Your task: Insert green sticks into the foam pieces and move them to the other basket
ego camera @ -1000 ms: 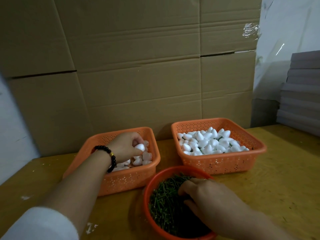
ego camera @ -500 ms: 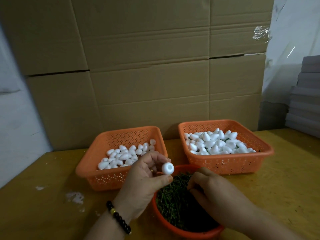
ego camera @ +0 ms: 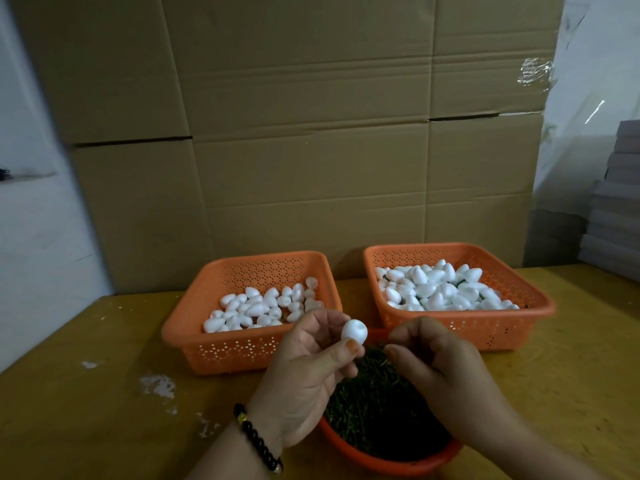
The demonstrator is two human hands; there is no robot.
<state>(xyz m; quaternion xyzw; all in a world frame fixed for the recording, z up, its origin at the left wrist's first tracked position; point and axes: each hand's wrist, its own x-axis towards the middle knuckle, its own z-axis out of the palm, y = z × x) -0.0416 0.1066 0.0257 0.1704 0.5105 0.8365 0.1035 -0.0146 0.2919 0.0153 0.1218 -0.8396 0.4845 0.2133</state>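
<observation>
My left hand pinches one white foam piece between thumb and fingers, raised above the round orange bowl of green sticks. My right hand hovers just right of the foam piece with thumb and forefinger pinched together on a thin green stick. The stick is hardly visible against the dark bowl. The left orange basket holds loose foam pieces. The right orange basket holds a bigger heap of foam pieces with green stems showing between them.
A yellow wooden table carries everything, with white foam crumbs at the left. A wall of cardboard boxes stands right behind the baskets. Grey stacked sheets sit at the far right.
My left hand left the left basket with a foam piece and brought it over the bowl. My right hand rose out of the sticks toward the piece.
</observation>
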